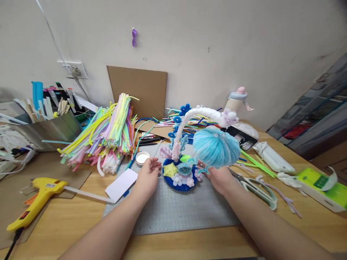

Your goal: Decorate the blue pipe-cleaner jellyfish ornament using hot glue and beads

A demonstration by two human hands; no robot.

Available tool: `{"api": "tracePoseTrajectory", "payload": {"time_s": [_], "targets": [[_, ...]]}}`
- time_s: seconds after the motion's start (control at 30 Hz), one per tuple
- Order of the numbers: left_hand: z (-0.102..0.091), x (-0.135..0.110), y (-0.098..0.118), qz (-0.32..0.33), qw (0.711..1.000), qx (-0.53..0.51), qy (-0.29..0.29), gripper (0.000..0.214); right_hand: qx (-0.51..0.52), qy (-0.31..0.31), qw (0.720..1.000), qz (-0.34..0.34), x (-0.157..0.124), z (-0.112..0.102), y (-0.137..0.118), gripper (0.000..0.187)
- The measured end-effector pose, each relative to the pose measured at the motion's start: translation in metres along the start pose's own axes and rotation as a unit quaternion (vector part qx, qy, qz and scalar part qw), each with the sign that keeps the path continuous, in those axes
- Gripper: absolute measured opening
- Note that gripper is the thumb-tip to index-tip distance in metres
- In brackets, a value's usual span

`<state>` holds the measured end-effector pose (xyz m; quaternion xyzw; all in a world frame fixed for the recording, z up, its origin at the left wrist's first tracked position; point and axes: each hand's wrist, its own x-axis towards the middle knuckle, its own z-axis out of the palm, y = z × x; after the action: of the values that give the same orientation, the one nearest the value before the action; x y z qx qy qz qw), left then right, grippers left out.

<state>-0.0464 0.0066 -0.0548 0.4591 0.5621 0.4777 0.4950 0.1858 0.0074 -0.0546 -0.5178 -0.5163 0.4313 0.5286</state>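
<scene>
Here, mid-frame, a pipe-cleaner ornament point(187, 168) stands on the grey cutting mat point(173, 213): a round blue base point(184, 187), a white arch point(189, 115) rising from it, and a fluffy blue ball point(215, 148) hanging at the arch's right end. The left hand point(148, 175) lies just left of the base, fingers loosely curled toward its rim, and the right hand point(221, 178) sits at the base's right edge under the ball, which hides its fingertips; I cannot tell whether either hand grips. A yellow glue gun point(38, 195) lies at lower left, and scissors point(256, 187) just right of the right hand.
</scene>
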Motion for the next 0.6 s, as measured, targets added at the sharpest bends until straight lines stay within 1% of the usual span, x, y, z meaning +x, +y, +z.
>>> {"api": "tracePoseTrajectory", "payload": {"time_s": [0.1,0.23,0.33,0.43,0.5,0.6], "targets": [[0.002,-0.004,-0.003,-0.002,1.0,-0.008,-0.027,0.033,0.041,-0.008,0.998,0.039,-0.003,0.004,-0.001,0.033],[0.004,-0.007,-0.008,0.016,1.0,-0.001,-0.017,0.034,0.077,-0.021,0.996,0.051,0.0,0.006,-0.003,0.034],[0.008,-0.012,-0.006,0.019,1.0,0.001,-0.013,0.043,0.075,-0.029,0.996,0.036,0.005,0.007,-0.001,0.038],[0.013,-0.02,0.001,-0.001,1.0,-0.005,-0.005,0.051,0.045,-0.028,0.998,0.014,0.01,0.008,0.003,0.036],[0.016,-0.026,0.005,-0.017,1.0,-0.012,-0.002,0.053,0.024,-0.029,0.999,0.002,0.013,0.008,0.006,0.033],[0.018,-0.031,0.006,-0.015,1.0,-0.015,-0.01,0.053,-0.016,-0.026,0.999,-0.021,0.015,0.003,0.008,0.029]]}}
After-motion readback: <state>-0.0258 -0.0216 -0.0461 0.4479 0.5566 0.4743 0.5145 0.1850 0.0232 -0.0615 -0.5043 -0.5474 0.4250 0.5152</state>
